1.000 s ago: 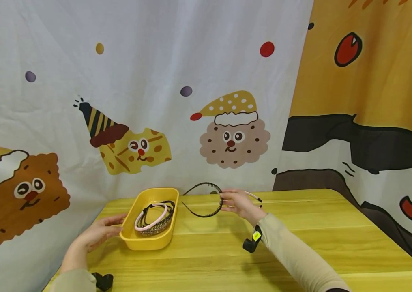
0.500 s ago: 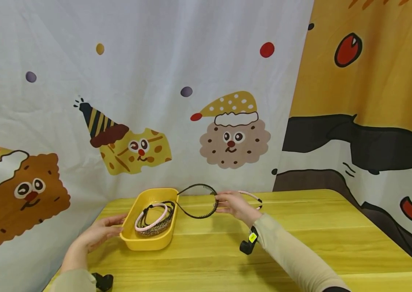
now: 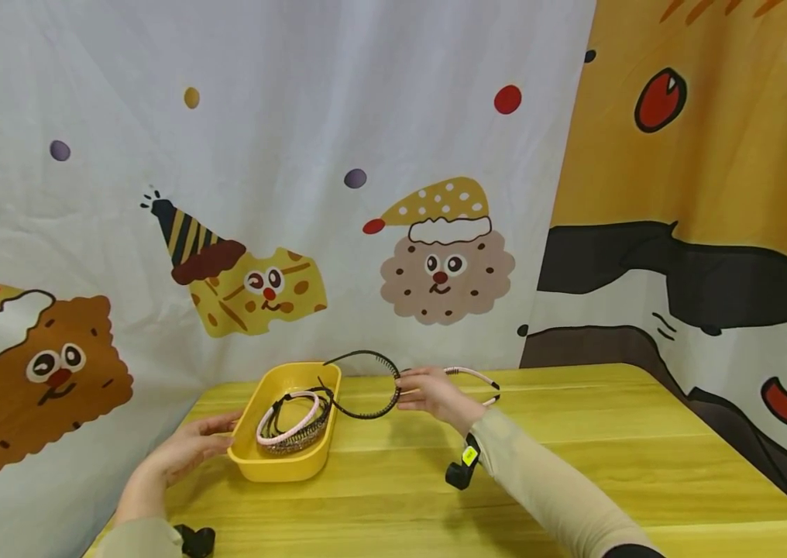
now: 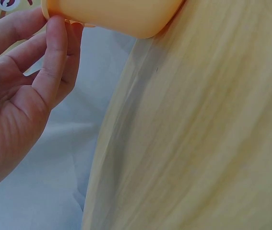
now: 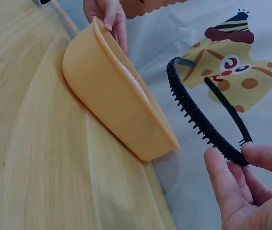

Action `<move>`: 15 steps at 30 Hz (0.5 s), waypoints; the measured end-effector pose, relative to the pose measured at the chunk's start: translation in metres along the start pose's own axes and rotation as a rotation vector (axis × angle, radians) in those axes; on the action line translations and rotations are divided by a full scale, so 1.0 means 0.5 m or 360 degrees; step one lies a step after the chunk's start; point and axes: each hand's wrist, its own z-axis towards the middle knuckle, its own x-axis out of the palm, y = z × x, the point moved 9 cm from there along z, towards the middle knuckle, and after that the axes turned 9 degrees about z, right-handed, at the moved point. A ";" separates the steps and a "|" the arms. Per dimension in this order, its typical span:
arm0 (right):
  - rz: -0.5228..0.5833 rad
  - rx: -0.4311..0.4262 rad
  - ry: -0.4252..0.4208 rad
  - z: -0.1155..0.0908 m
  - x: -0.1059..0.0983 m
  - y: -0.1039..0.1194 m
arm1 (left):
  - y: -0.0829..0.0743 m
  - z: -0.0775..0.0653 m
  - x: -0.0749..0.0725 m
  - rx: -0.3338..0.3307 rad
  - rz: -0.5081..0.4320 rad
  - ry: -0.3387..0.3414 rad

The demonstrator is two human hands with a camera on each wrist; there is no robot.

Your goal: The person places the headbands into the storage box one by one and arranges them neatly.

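Cartoon curtain (image 3: 268,186) behind, the right hand (image 3: 437,395) pinches a black toothed headband (image 5: 192,111), just shifted leftward so its tips overlap the yellow tray (image 3: 283,470) near the table's left edge, nearer the headbands (image 3: 270,440) inside; the left hand (image 3: 187,448) grips the rim.

- One yellow tray (image 3: 282,470), near the tabletop's (image 3: 379,504) left edge
- One black toothed headband (image 5: 191,109), in the right hand (image 3: 435,394)
- Two pink headbands (image 3: 473,373): one by the far edge, one in the tray
- Dark headbands (image 3: 293,446), also in the tray: several, overlapping, exact number unclear
- Two hands, counting the left hand (image 3: 187,451)
- Two black wrist cameras (image 3: 459,474)
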 end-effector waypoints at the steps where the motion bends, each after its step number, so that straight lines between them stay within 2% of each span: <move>1: -0.0002 0.0006 -0.0004 0.001 0.002 -0.002 | 0.000 0.000 0.000 0.0000 -0.0001 -0.0001; 15: -0.0135 0.0028 0.0032 0.009 0.032 -0.025 | 0.007 0.002 -0.006 0.0016 0.0005 -0.0018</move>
